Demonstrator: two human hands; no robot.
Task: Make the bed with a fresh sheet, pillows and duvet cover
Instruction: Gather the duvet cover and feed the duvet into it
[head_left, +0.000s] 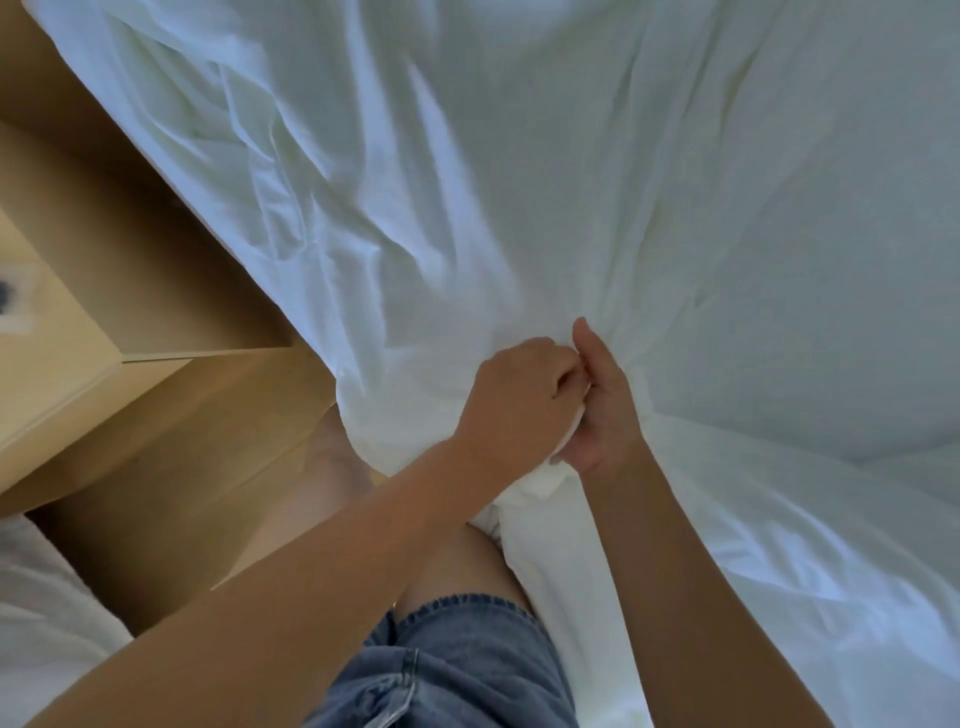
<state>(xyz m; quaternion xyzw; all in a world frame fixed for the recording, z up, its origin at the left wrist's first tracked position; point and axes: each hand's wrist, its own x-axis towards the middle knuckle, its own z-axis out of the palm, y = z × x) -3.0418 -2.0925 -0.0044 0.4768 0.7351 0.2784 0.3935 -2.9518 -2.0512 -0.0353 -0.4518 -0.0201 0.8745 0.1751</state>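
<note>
Two hands touch: left hand (519, 400) and right hand (605, 415), fingers curled, clamping a bunched fold of white sheet (519, 182).

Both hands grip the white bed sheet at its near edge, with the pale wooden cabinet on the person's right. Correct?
No: the head view shows the pale wooden cabinet on the person's left. The left hand and right hand do grip the white bed sheet at its near edge.
</note>
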